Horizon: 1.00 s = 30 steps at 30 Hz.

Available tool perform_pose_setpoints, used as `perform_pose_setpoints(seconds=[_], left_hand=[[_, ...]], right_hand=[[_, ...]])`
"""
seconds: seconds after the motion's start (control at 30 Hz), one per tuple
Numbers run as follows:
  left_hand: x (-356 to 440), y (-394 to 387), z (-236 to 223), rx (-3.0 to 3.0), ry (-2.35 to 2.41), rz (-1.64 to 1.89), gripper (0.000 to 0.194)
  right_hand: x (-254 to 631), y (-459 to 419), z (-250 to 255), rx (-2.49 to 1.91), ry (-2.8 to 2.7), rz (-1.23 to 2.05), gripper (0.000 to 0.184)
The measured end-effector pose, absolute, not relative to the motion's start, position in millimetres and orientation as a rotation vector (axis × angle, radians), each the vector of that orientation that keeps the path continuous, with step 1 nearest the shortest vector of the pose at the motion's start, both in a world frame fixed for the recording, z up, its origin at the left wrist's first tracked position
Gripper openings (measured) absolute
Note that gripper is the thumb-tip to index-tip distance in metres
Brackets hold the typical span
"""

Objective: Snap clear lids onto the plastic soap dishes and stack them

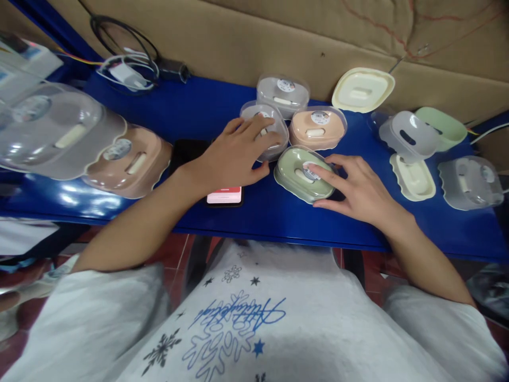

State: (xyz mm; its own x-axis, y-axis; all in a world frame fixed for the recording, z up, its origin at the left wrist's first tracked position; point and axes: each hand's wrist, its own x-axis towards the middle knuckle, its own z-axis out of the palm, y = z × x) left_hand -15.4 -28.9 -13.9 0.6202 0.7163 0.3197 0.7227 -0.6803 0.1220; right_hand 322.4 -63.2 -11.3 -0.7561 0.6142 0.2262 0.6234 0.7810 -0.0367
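Mid-table, on the blue surface [258, 223]: left hand [234, 154], fingers loosely parted, rests over a clear-lidded grey box [274, 151]; right hand [363, 193] spreads wide at the green lidded box [294, 159], just beside it. Risk: sideways pressure could jostle the closely grouped boxes; off-centre fingertip pressure could tilt the green one

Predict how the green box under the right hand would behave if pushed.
The green box looks stiff, its moulded walls holding their shape. Low and broad, it would probably slide rather than tip, perhaps easily on the glossy blue table.
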Motion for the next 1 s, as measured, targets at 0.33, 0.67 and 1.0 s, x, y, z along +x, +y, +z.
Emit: perform_pose_setpoints(seconds=[0.33, 0.67, 1.0], left_hand=[[-11.8, -28.9, -12.2, -2.696, -1.372, -0.448, 0.045], [-23.7, -7.9, -31.0, -2.620, -1.549, -0.568, 0.043], [-37.8, -8.1, -4.7, -2.317, -1.866, -0.543, 0.055]], right_hand=[[314.6, -67.3, -11.8, -1.001, -2.746, -0.105, 0.076], [295.5, -61.3, -19.6, -1.044, -2.732, -0.118, 0.076], [204.6, -5.2, -23.9, -1.040, -2.727, -0.114, 0.078]])
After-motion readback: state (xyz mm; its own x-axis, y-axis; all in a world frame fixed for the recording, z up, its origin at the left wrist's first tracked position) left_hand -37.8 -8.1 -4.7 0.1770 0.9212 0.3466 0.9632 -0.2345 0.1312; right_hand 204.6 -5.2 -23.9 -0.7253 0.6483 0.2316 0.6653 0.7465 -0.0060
